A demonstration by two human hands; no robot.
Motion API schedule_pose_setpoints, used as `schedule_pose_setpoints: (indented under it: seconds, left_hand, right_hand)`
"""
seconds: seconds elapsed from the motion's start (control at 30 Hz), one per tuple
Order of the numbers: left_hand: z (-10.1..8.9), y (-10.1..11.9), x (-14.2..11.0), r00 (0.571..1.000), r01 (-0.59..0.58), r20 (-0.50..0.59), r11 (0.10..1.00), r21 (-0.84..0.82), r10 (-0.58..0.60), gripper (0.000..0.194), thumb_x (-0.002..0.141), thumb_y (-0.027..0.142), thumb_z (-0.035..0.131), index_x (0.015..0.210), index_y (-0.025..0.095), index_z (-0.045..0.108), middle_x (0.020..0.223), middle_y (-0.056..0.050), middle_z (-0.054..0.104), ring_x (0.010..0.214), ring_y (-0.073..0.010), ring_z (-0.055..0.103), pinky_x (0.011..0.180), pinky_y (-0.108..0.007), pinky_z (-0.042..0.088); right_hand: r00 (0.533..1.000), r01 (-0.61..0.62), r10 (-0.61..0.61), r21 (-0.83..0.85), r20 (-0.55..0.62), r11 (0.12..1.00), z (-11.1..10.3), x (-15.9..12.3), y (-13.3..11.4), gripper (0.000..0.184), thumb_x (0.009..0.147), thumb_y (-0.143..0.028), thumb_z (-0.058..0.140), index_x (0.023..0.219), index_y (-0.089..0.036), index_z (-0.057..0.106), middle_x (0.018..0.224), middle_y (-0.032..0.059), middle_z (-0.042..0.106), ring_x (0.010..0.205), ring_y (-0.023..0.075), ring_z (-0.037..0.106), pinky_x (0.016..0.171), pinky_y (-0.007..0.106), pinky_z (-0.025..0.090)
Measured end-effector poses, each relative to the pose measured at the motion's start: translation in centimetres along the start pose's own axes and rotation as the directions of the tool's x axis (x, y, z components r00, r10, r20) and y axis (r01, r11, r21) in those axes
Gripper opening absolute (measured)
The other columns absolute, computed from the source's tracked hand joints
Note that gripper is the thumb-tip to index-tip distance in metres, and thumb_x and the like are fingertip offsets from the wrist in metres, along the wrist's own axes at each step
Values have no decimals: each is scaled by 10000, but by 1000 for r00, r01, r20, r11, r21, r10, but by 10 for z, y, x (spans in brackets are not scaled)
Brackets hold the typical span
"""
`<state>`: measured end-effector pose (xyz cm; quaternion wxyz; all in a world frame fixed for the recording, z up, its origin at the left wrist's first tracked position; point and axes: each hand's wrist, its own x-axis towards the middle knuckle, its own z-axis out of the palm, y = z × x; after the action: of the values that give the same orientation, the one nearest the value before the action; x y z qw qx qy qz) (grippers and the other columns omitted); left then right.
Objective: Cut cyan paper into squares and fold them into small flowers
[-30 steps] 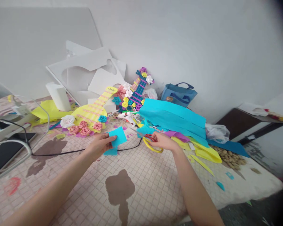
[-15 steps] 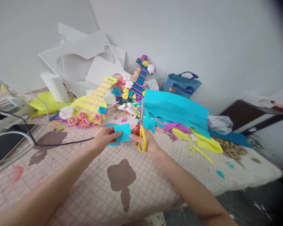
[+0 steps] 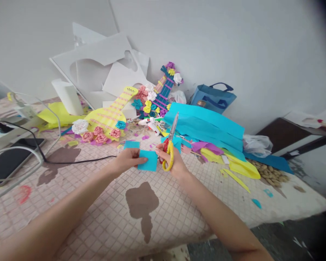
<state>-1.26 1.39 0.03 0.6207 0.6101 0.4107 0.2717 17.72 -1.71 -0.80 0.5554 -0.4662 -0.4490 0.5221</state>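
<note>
My left hand (image 3: 129,159) pinches a square of blue crepe paper (image 3: 148,161) between thumb and fingers above the table. Another blue piece (image 3: 132,144) lies just behind that hand. In my right hand (image 3: 176,163) are scissors (image 3: 171,139) with yellow and red handles, their blades pointing up and away, looking closed. The right fingertips are close to the square's right edge; whether they touch it I cannot tell. Beyond the scissors lies a large blue crepe sheet (image 3: 206,123). A white glue gun (image 3: 151,125) rests behind my hands.
A yellow paper guitar (image 3: 105,117) with paper flowers lies at the left, a dark blue one (image 3: 164,90) behind it. White board offcuts (image 3: 97,50) lean on the wall. A black cable (image 3: 78,161) crosses the table by a phone (image 3: 13,163). Peanuts (image 3: 271,174) lie right.
The blue square has come down and turned flatter in my left hand, apart from the blue piece behind. My right hand has tilted the scissors to the right. The view has shifted slightly.
</note>
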Motion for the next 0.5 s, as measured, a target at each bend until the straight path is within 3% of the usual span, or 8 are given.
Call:
schedule_pose_setpoints:
  seconds: [0.2,0.33,0.43,0.5]
  left_hand:
    - [-7,4,3,994,73,-66,984,-165,-85,279,641,334,766,780,140,624,710,-26,654,622,-127,598,573,-235,478]
    - [-6,5,3,994,86,-39,950,-300,-102,348,654,329,781,909,137,643,840,-61,686,684,-150,641,593,-253,523]
    - [-1,6,2,993,106,-7,904,-415,-119,251,698,260,764,868,113,652,843,-71,688,670,-133,644,576,-221,530]
    - [-1,8,1,987,114,-39,855,-506,-155,126,736,177,729,787,101,643,761,-55,678,605,-110,629,550,-203,533]
  right_hand:
    - [990,-55,62,-57,123,997,3,-4,5,373,644,-409,751,900,-192,588,564,-69,492,449,73,441,437,215,366]
    - [997,-47,53,-83,62,995,7,-6,8,372,597,-393,780,829,-181,580,611,-56,514,473,64,427,428,201,353]
    - [999,-35,35,-37,12,999,7,-6,9,416,610,-439,774,871,-183,575,621,-58,517,465,67,431,424,202,347]
    - [998,-32,31,25,51,999,8,-6,10,432,634,-496,753,872,-188,564,618,-59,504,462,68,431,429,202,337]
